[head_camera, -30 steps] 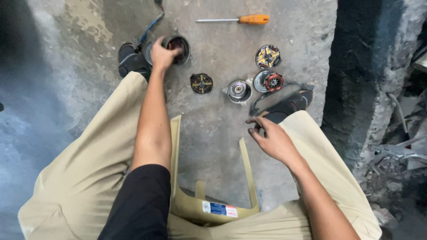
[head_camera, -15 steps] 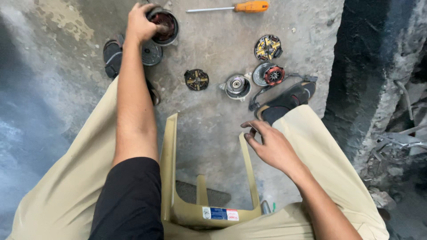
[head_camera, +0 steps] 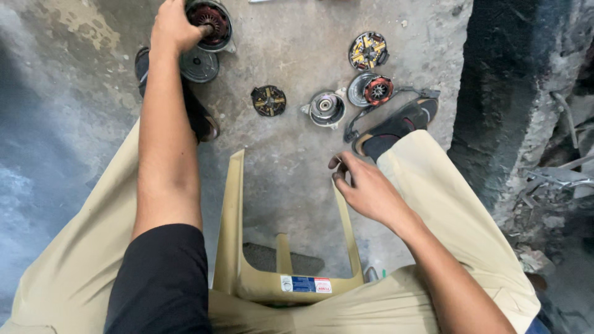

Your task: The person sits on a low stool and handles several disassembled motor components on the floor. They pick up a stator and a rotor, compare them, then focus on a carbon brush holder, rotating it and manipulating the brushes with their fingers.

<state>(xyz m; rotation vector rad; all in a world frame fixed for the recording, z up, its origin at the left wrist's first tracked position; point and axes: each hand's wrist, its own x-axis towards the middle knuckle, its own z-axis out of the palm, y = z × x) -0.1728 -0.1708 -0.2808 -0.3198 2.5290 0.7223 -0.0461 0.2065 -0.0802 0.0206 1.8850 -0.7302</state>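
While bare concrete floor (head_camera: 291, 154) lies open between the knees, the left hand (head_camera: 173, 25), arm stretched far forward, grasps a round motor housing (head_camera: 210, 23) at the top edge; the right hand (head_camera: 365, 188) hovers loosely curled, empty, above the stool's front edge (head_camera: 346, 216).

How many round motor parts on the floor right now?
6: one under the left hand, a grey disc below it, a dark-and-gold one mid-floor, a silver housing, a red-centred one, a gold-patterned one. More may lie beyond the frame.
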